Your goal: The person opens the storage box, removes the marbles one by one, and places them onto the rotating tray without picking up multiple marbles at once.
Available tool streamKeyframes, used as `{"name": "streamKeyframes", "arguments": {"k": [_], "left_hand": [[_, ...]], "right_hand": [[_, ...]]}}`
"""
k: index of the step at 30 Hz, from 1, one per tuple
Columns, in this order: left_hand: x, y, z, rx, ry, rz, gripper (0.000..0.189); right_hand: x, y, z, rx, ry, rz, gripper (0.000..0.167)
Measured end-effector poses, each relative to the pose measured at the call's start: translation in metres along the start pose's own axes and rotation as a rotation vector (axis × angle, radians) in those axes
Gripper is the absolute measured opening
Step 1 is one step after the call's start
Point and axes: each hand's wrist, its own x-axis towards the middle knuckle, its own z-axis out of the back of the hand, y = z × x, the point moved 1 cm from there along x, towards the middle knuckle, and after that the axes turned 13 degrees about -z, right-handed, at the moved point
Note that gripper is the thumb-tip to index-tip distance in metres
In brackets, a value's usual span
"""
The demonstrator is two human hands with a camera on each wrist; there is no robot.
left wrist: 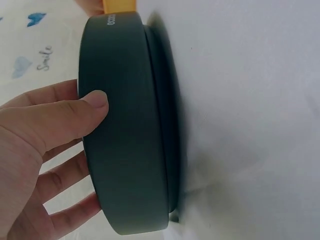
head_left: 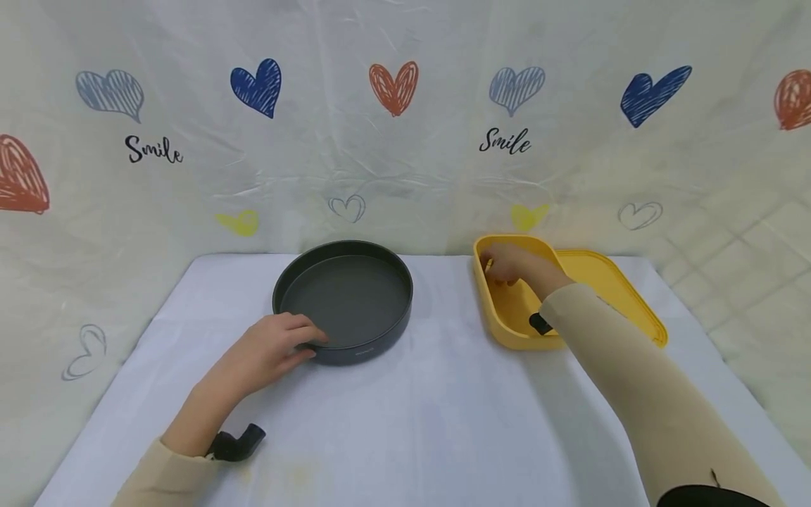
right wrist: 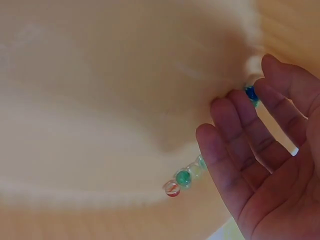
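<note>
A round dark pan (head_left: 355, 299) sits on the white-covered table. My left hand (head_left: 279, 352) holds its near-left rim, the thumb (left wrist: 95, 100) against the outer wall and the other fingers over the edge. To the right is a yellow rectangular container (head_left: 516, 341), and my right hand (head_left: 510, 264) reaches down into its far left part. In the right wrist view several glass marbles lie along the container's wall, among them a red-streaked marble (right wrist: 172, 188) and a green marble (right wrist: 183, 178). A blue-green marble (right wrist: 251, 93) shows right at the fingertips, partly hidden by them.
A flat yellow lid (head_left: 611, 289) lies right of the container, partly under it and behind the right sleeve (head_left: 633, 366). Behind the table hangs a pale sheet (head_left: 431, 155) printed with hearts. White cloth (head_left: 405, 429) covers the tabletop.
</note>
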Motion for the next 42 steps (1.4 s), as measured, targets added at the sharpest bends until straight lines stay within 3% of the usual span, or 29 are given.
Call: {"name": "streamKeyframes", "arguments": {"k": [11, 25, 31, 35, 38, 42], "left_hand": [[-0.004, 0.004, 0.009, 0.026, -0.009, 0.03, 0.036], [-0.006, 0.007, 0.007, 0.009, 0.014, 0.066, 0.03], [-0.006, 0.007, 0.007, 0.006, 0.015, 0.066, 0.029], [-0.005, 0.008, 0.007, 0.003, 0.021, 0.072, 0.029], [-0.006, 0.008, 0.006, 0.003, 0.019, 0.073, 0.029], [-0.006, 0.008, 0.006, 0.003, 0.021, 0.074, 0.029]], "right_hand": [[0.006, 0.0, -0.002, -0.013, -0.049, 0.006, 0.033], [0.016, 0.003, -0.002, -0.099, -0.181, 0.044, 0.027], [0.018, 0.0, -0.003, -0.096, -0.185, 0.035, 0.023], [0.018, -0.004, -0.002, -0.045, -0.166, 0.078, 0.02], [0.016, -0.006, 0.0, 0.076, -0.157, 0.102, 0.017], [0.006, -0.007, 0.008, 0.203, -0.225, 0.098, 0.018]]}}
